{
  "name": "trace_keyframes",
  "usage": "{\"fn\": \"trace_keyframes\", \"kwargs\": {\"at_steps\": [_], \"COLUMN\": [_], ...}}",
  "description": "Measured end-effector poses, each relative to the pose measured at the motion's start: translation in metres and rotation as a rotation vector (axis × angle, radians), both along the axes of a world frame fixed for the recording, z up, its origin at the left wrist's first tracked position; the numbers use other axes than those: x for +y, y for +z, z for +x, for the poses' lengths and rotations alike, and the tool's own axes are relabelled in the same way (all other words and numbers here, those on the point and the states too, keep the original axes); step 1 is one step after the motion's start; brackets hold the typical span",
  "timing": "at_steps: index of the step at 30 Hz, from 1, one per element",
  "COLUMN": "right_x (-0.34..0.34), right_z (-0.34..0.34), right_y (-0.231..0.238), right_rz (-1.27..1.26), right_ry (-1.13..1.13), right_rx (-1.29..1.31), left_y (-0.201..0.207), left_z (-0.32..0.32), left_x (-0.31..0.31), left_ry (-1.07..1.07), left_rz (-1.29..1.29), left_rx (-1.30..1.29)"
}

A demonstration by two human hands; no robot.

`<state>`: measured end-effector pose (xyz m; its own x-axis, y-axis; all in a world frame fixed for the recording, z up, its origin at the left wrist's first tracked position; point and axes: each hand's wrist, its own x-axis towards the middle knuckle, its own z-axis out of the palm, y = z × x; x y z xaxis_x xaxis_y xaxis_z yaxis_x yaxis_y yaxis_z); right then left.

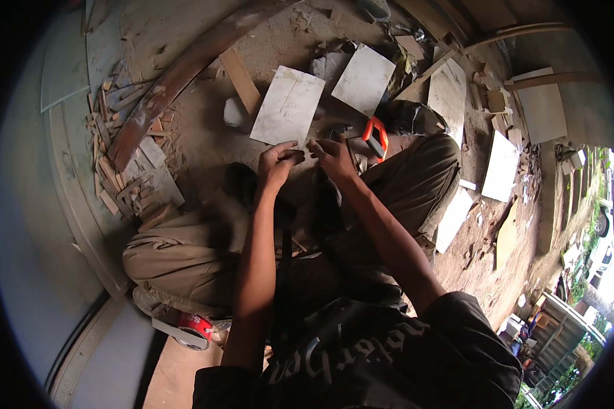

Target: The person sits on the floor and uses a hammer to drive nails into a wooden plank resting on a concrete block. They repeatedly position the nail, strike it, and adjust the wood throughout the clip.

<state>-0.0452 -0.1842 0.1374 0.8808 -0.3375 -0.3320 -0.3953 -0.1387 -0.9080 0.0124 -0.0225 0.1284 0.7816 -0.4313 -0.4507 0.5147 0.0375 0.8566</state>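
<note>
My left hand (278, 165) and my right hand (334, 158) are held close together in front of me, fingertips turned toward each other. Both have their fingers curled as in a pinch. Whatever lies between the fingertips is too small to make out. Just beyond them a stained white board (288, 105) lies tilted, its near edge close to my left fingers. To the right of my right hand is a tool with an orange-and-black handle (376, 139), beside my knee. A dark tool head (341, 129) shows partly behind my right fingers.
A second white board (363, 80) lies farther off, and a wooden strip (241, 80) leans near the first. A long brown curved beam (177, 80) crosses the left. Wood scraps (126, 184) are heaped there. A red can (195, 330) stands behind my left knee.
</note>
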Motion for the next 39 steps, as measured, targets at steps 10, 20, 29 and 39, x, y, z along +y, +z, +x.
{"fn": "trace_keyframes", "kwargs": {"at_steps": [10, 20, 29, 39], "right_x": [-0.066, -0.053, -0.077, -0.084], "right_z": [-0.030, -0.026, -0.029, -0.023], "right_y": [-0.187, -0.173, -0.178, -0.180], "right_rz": [-1.165, -1.119, -1.157, -1.026], "right_ry": [0.048, -0.023, 0.128, 0.201], "right_rx": [0.498, 0.547, 0.533, 0.602], "left_y": [-0.068, -0.086, -0.088, -0.099], "left_z": [-0.005, 0.009, 0.011, 0.018], "left_x": [0.039, 0.071, 0.034, 0.023], "left_ry": [0.503, 0.653, 0.628, 0.665], "left_rz": [0.313, 0.269, 0.091, 0.064], "left_rx": [0.094, 0.256, 0.321, 0.316]}}
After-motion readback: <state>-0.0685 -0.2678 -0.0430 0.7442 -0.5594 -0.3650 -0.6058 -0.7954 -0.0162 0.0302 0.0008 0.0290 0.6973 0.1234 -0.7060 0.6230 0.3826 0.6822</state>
